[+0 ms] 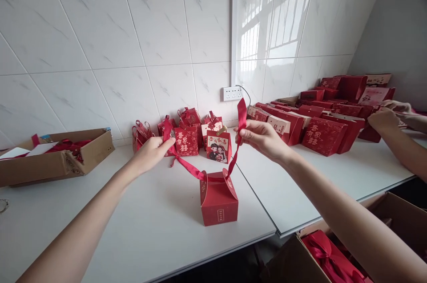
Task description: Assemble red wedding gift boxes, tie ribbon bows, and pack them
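A small red gift box (219, 205) stands upright near the front edge of the white table, its two curved side flaps raised. A red ribbon (191, 168) passes through the tops of those flaps. One end of it is pinched in my left hand (154, 153), up and to the left of the box. My right hand (262, 137) grips the other end between thumb and fingers, higher and to the right, with the tip sticking up. Both ribbon halves spread from the box in a V.
Behind stand several red boxes (187, 141), some ribboned. An open carton (66, 165) with ribbons lies left. Many red boxes (323, 135) crowd the right table, near another person's hands (383, 118). Below right, a carton (287, 258) holds a ribboned red box (328, 256).
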Demonstrator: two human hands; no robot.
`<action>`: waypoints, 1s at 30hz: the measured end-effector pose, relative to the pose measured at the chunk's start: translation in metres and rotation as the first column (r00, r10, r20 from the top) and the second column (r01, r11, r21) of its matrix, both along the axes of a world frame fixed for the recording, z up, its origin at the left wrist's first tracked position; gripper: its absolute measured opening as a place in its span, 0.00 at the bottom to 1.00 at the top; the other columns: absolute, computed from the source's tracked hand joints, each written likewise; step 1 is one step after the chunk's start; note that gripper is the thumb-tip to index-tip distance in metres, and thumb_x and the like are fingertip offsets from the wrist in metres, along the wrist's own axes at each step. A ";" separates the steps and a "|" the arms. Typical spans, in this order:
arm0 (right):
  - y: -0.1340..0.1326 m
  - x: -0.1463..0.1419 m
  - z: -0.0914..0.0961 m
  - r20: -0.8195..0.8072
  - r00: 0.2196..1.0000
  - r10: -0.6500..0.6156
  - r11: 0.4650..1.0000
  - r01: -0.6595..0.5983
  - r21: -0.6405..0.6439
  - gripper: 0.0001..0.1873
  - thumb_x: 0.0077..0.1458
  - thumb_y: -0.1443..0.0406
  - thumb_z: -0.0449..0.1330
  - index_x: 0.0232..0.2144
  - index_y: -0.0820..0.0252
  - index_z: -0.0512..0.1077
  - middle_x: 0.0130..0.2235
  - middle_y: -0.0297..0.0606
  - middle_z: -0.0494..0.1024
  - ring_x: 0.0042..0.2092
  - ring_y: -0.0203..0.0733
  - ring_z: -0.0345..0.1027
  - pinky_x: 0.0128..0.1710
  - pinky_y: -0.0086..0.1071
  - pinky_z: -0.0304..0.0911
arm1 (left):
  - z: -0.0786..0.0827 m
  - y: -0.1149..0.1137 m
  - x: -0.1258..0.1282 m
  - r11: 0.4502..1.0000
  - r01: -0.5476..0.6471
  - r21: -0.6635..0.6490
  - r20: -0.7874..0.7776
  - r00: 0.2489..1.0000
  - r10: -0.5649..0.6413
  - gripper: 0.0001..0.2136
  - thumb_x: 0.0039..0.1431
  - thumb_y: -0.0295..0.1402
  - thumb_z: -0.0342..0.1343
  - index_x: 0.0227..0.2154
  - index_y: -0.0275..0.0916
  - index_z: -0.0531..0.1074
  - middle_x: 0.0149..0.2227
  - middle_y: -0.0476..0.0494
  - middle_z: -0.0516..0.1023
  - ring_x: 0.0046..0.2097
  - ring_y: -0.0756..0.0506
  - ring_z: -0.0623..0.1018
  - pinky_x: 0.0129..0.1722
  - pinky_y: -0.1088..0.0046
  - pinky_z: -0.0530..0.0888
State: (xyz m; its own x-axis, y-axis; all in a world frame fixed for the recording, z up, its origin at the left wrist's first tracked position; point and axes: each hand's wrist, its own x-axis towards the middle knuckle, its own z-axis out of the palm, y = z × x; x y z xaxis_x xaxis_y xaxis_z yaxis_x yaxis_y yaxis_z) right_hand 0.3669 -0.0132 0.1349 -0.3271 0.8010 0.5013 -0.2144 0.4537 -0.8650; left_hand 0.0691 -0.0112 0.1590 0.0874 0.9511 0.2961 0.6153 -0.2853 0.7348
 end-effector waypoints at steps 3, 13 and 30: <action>0.004 -0.007 -0.006 0.051 0.998 0.025 0.999 -0.024 -0.021 0.13 0.47 0.57 0.67 0.30 0.61 0.73 0.29 0.33 0.73 0.33 0.34 0.67 0.39 0.33 0.65 | 0.006 -0.001 0.010 0.958 0.288 0.002 0.400 0.877 -0.264 0.12 0.48 0.41 0.59 0.22 0.37 0.73 0.30 0.42 0.77 0.36 0.43 0.76 0.34 0.69 0.72; 0.012 -0.034 0.002 -0.007 0.999 0.035 0.999 -0.035 -0.028 0.16 0.48 0.54 0.66 0.28 0.62 0.72 0.28 0.31 0.69 0.31 0.33 0.62 0.36 0.31 0.61 | 0.005 0.006 0.064 0.829 0.527 0.185 0.712 0.509 -0.483 0.09 0.47 0.36 0.63 0.23 0.36 0.73 0.25 0.50 0.72 0.26 0.53 0.70 0.29 0.74 0.71; 0.016 -0.046 0.006 -0.257 0.966 -0.033 0.999 0.022 -0.047 0.15 0.39 0.56 0.72 0.25 0.58 0.73 0.25 0.28 0.71 0.28 0.31 0.62 0.34 0.30 0.60 | -0.011 -0.005 0.074 0.840 0.070 0.538 0.244 0.941 -0.235 0.09 0.55 0.32 0.55 0.39 0.41 0.73 0.42 0.42 0.73 0.42 0.45 0.76 0.30 0.75 0.74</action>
